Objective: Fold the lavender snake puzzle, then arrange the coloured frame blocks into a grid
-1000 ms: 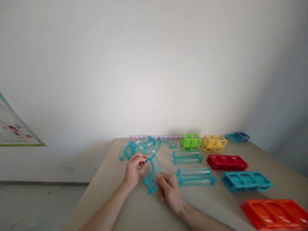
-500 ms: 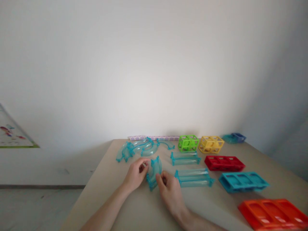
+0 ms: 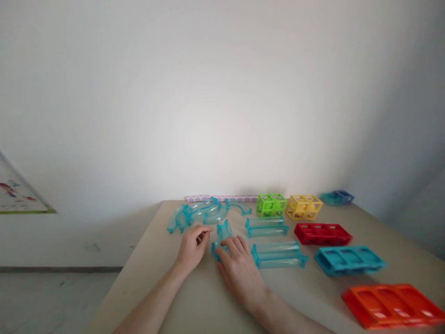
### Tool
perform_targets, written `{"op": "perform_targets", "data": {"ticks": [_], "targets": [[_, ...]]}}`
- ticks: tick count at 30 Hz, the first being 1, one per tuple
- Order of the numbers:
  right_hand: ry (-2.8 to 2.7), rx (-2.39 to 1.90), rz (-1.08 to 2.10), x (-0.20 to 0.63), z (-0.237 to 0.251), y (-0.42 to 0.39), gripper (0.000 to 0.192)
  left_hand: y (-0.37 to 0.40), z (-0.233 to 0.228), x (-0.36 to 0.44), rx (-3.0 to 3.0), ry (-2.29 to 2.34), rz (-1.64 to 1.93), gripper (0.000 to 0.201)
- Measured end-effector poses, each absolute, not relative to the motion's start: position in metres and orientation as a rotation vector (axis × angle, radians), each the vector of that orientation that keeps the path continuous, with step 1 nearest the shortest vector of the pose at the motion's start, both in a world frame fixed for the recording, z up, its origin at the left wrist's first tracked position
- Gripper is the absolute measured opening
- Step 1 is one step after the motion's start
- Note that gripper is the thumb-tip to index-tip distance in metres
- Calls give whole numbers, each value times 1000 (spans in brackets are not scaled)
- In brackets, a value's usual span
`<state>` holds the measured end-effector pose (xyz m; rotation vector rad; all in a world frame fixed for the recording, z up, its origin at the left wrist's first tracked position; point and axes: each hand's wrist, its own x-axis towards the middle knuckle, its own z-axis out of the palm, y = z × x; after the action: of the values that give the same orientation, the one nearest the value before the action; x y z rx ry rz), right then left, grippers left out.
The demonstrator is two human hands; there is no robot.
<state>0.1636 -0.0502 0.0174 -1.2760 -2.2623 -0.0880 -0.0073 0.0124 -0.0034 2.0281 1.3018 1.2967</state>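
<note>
A clear turquoise curved track piece (image 3: 224,229) lies on the table between my hands, partly covered. My right hand (image 3: 239,271) reaches over its near part, with the fingers bent over it and the thumb at its side. How tightly it grips is hidden. Just left of the piece is my left hand (image 3: 193,248), loosely curled, a gap between thumb and index finger and nothing visible in it. Right of my right hand lies a straight clear track piece (image 3: 280,256); a second straight piece (image 3: 266,227) sits behind it.
Several curved track pieces (image 3: 212,214) are heaped at the back left. Green (image 3: 271,206) and yellow (image 3: 304,207) block frames stand by the wall. Red (image 3: 323,234), teal (image 3: 350,260) and orange (image 3: 392,306) blocks line the right. A dark blue block (image 3: 344,197) sits in the far corner.
My right hand has gone from pinching the curved piece's right edge to reaching over it, and the piece has turned slightly. My left hand has drawn a little left, away from it.
</note>
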Motion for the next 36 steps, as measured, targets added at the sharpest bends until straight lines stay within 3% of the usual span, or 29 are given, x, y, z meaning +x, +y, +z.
{"op": "perform_targets", "data": {"ticks": [10,17,24,29,36], "targets": [[-2235,-1420,-174,168,10,-42,32,27,-5,-31,2130,1856,1634,19],[-2137,-1296,-213,174,41,-44,21,29,-6,-24,2047,1561,1614,17],[-2531,-1625,-135,188,96,66,28,32,-9,-23,2054,1538,1519,16],[-2758,-1644,-55,186,84,126,31,36,-12,-26,2043,1551,1493,18],[-2839,-1726,-34,176,54,146,32,38,-14,-27,2007,1574,1487,20]]}}
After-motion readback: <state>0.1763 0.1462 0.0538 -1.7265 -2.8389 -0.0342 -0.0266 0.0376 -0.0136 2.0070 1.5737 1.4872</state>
